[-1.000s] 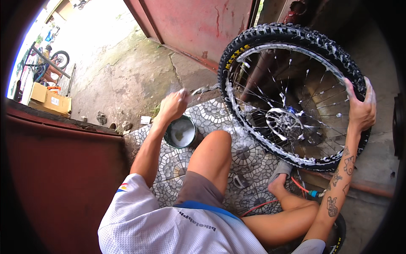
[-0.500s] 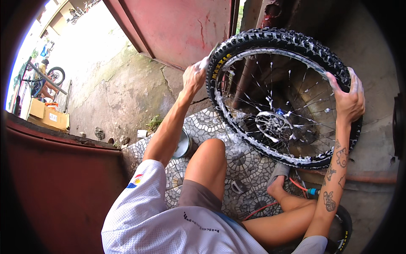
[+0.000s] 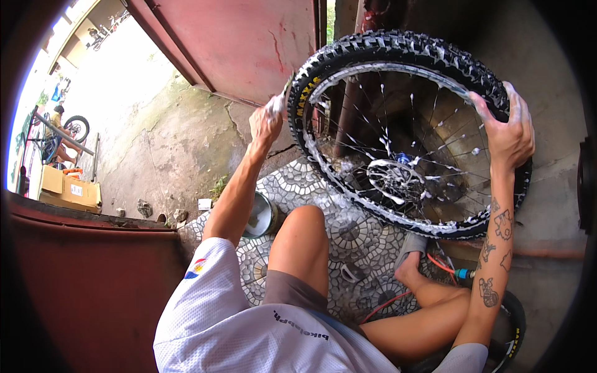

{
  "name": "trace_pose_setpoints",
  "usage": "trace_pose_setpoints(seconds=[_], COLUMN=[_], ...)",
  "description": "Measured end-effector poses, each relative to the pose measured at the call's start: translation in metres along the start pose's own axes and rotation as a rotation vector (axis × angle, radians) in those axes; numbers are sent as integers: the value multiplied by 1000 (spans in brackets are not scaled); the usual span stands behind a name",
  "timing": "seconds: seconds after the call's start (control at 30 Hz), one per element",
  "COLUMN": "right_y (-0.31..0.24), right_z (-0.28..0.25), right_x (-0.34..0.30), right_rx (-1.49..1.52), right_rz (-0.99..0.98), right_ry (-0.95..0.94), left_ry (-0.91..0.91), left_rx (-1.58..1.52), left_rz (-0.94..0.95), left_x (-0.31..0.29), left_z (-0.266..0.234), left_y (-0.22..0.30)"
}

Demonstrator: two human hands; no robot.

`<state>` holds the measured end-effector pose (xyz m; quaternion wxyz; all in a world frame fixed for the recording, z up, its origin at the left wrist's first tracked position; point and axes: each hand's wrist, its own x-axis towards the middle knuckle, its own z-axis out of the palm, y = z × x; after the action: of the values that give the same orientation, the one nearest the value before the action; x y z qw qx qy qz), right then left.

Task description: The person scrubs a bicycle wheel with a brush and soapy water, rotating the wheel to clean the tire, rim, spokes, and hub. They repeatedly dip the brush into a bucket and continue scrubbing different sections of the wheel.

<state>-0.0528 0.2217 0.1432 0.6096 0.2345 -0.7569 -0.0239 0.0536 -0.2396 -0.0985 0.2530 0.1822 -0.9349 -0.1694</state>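
A bicycle wheel (image 3: 301,127) with a knobbly black tire stands tilted ahead of me, white foam on its tread, rim, spokes and disc rotor (image 3: 395,181). My right hand (image 3: 509,133) clasps the tire at its right side, thumb toward the rim and fingers over the tread. At the tire's left edge, my left hand (image 3: 266,124) is closed round a foam-covered brush-like thing (image 3: 277,102), which is mostly hidden by foam and fingers. Foam also coats the fingers of my right hand.
A bucket (image 3: 262,216) of whitish liquid stands by my left knee. An orange hose (image 3: 439,263) with a blue connector lies near my foot, and another tire (image 3: 513,329) is at lower right. Red metal panels (image 3: 242,43) flank the patterned floor. Far left, a person (image 3: 57,127) sits near a wheel.
My left hand and the foamy thing have shifted slightly left and down along the tire's edge. The wheel appears a little higher and further left; my right hand keeps its hold.
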Motion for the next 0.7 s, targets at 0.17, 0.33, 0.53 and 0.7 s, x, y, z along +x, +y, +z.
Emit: trace_pose_setpoints(seconds=[0.17, 0.33, 0.53, 0.7], right_y=[1, 1, 3, 5], right_z=[0, -1, 2, 3], right_x=[1, 1, -1, -3], right_rx=[-8, -14, 1, -4], right_rz=[-3, -17, -19, -20], right_ry=[-8, -8, 38, 3], left_ry=[271, 139, 134, 182], left_rx=[35, 12, -22, 75], left_rz=[343, 247, 256, 364], left_x=[5, 7, 10, 6], left_z=[2, 2, -2, -9], left_y=[-14, -16, -12, -9])
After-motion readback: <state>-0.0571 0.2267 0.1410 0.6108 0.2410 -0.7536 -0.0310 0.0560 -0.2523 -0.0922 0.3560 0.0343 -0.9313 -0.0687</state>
